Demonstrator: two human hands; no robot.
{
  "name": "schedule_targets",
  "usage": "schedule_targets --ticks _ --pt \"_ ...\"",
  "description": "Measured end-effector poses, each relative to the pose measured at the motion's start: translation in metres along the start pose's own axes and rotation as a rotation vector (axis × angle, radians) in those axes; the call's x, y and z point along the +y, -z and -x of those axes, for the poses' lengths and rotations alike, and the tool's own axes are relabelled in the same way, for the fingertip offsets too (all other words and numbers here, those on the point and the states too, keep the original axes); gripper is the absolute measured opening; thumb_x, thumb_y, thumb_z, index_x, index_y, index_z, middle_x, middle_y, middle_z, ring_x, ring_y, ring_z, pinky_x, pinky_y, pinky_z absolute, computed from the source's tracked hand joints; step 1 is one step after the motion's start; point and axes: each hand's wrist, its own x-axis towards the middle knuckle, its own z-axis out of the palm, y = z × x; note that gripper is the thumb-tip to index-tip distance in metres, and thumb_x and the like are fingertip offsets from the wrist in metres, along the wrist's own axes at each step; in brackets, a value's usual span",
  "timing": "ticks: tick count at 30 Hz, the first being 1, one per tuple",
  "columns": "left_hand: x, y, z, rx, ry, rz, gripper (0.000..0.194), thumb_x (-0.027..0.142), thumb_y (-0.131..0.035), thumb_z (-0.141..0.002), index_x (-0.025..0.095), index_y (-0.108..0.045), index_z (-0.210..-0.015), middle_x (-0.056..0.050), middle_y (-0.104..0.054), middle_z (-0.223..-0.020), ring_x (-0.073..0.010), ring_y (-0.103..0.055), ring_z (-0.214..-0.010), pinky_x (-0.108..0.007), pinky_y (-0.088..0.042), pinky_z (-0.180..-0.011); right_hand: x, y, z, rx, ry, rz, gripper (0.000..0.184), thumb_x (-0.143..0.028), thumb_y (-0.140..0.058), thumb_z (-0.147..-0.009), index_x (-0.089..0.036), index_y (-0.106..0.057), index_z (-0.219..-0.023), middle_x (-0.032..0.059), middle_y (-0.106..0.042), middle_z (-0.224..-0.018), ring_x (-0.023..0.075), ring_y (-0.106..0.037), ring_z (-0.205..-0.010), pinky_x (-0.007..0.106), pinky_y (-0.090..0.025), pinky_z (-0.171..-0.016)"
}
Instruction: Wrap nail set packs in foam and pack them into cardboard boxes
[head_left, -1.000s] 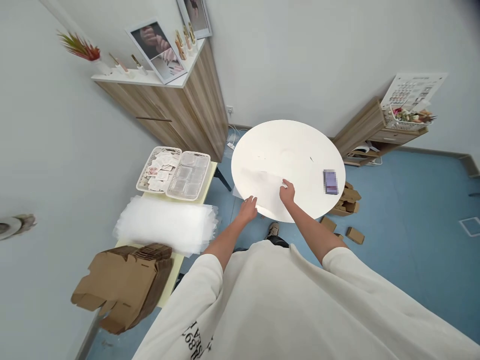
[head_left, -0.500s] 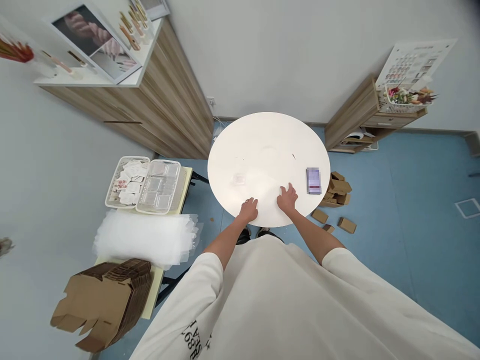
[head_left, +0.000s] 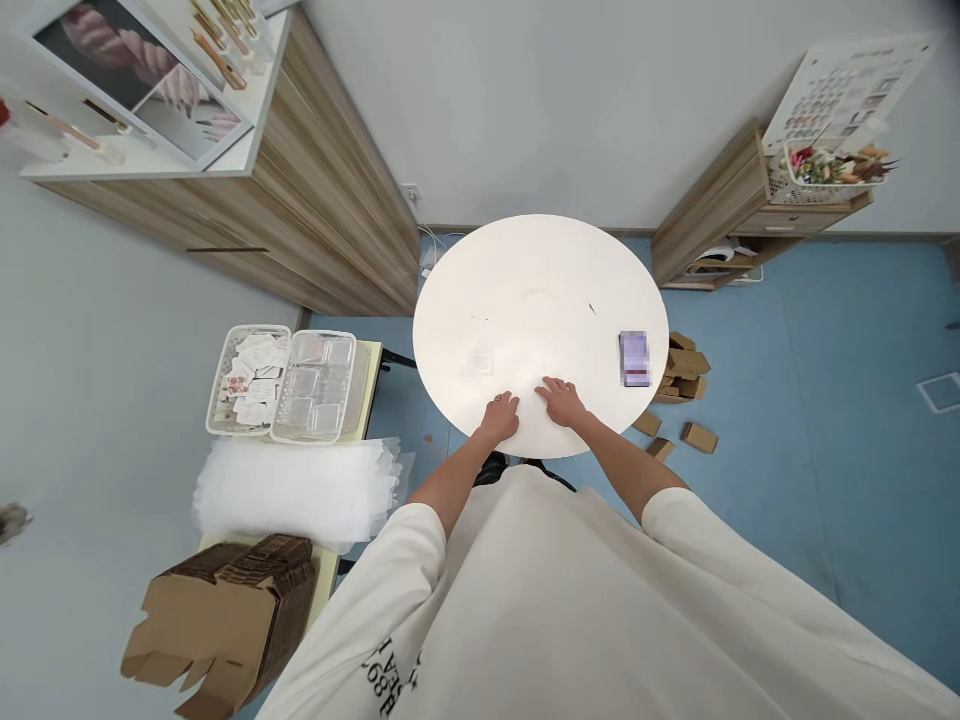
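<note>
A round white table (head_left: 540,260) stands in front of me. My left hand (head_left: 499,417) rests on its near edge with the fingers curled down and nothing visible in it. My right hand (head_left: 561,400) lies flat on the tabletop beside it, fingers stretched out, holding nothing. A small clear packet (head_left: 480,362) lies on the table just beyond my left hand. A purple phone-sized thing (head_left: 634,358) lies near the table's right edge.
Left of me a yellow side table (head_left: 370,372) carries two white trays (head_left: 285,384), a heap of clear plastic bags (head_left: 292,490) and flat cardboard boxes (head_left: 225,620). Small cardboard boxes (head_left: 684,368) lie on the blue floor at right. Wooden cabinets (head_left: 322,210) line the wall.
A second ago my right hand held a clear bag on the table; the bag is gone from view and the hand now lies flat. The view has shifted; a small packet now shows.
</note>
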Motion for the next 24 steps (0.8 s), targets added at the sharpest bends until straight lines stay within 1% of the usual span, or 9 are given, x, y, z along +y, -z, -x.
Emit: schedule_targets --ticks 5,9,12,15,18,21,24 --pt "0.001 0.005 -0.005 0.009 -0.043 -0.006 0.044 0.018 -0.045 -0.093 0.02 -0.05 -0.137 -0.015 -0.038 -0.159 -0.0314 -0.036 -0.146 -0.049 -0.035 -0.114 0.0 -0.003 0.009 0.039 -0.143 -0.021 0.066 -0.018 -0.048 -0.087 -0.025 -0.045 -0.152 0.0124 -0.034 -0.162 0.0359 -0.033 -0.14 0.053 -0.026 -0.113" --pt "0.005 0.009 -0.01 0.008 -0.071 -0.006 0.047 0.019 -0.045 -0.094 0.02 -0.047 -0.14 -0.015 -0.037 -0.159 -0.0315 -0.035 -0.146 -0.049 -0.034 -0.114 -0.01 -0.002 0.007 0.028 -0.218 -0.035 0.062 -0.021 -0.046 -0.09 -0.024 -0.044 -0.152 0.0156 -0.04 -0.154 0.0361 -0.04 -0.131 0.05 -0.033 -0.107" --pt "0.006 0.009 -0.013 0.001 -0.088 -0.003 0.048 0.02 -0.045 -0.094 0.02 -0.046 -0.141 -0.015 -0.035 -0.161 -0.032 -0.034 -0.147 -0.049 -0.034 -0.115 -0.019 -0.003 0.005 0.01 -0.258 -0.081 0.06 -0.022 -0.045 -0.093 -0.023 -0.043 -0.153 0.017 -0.045 -0.146 0.0348 -0.043 -0.126 0.046 -0.037 -0.103" --pt "0.006 0.006 -0.015 -0.017 -0.101 0.001 0.05 0.02 -0.047 -0.092 0.022 -0.044 -0.143 -0.015 -0.035 -0.161 -0.0327 -0.034 -0.147 -0.051 -0.034 -0.114 -0.023 -0.003 0.004 0.003 -0.265 -0.107 0.059 -0.024 -0.045 -0.094 -0.022 -0.042 -0.153 0.0172 -0.044 -0.145 0.0344 -0.043 -0.126 0.045 -0.039 -0.102" --pt "0.004 0.003 -0.016 -0.032 -0.099 -0.004 0.052 0.02 -0.048 -0.092 0.024 -0.043 -0.143 -0.014 -0.037 -0.159 -0.0325 -0.035 -0.146 -0.052 -0.034 -0.114 -0.023 -0.003 0.006 0.004 -0.265 -0.112 0.059 -0.024 -0.044 -0.094 -0.02 -0.042 -0.153 0.0178 -0.043 -0.146 0.0347 -0.042 -0.127 0.045 -0.038 -0.103" --pt "0.002 0.0 -0.015 -0.029 -0.1 -0.012 0.051 0.019 -0.047 -0.091 0.023 -0.044 -0.142 -0.014 -0.038 -0.159 -0.0325 -0.036 -0.146 -0.052 -0.035 -0.113 -0.022 -0.004 0.008 0.024 -0.246 -0.112 0.06 -0.024 -0.043 -0.094 -0.021 -0.041 -0.154 0.0169 -0.042 -0.149 0.0347 -0.041 -0.129 0.047 -0.037 -0.105" --pt "0.0 0.001 -0.015 -0.035 -0.107 -0.016 0.048 0.018 -0.046 -0.092 0.021 -0.047 -0.14 -0.015 -0.037 -0.159 -0.0325 -0.037 -0.145 -0.051 -0.035 -0.113 -0.021 -0.007 0.01 0.03 -0.221 -0.1 0.061 -0.025 -0.046 -0.094 -0.023 -0.041 -0.154 0.0152 -0.037 -0.155 0.0349 -0.037 -0.133 0.047 -0.033 -0.109"
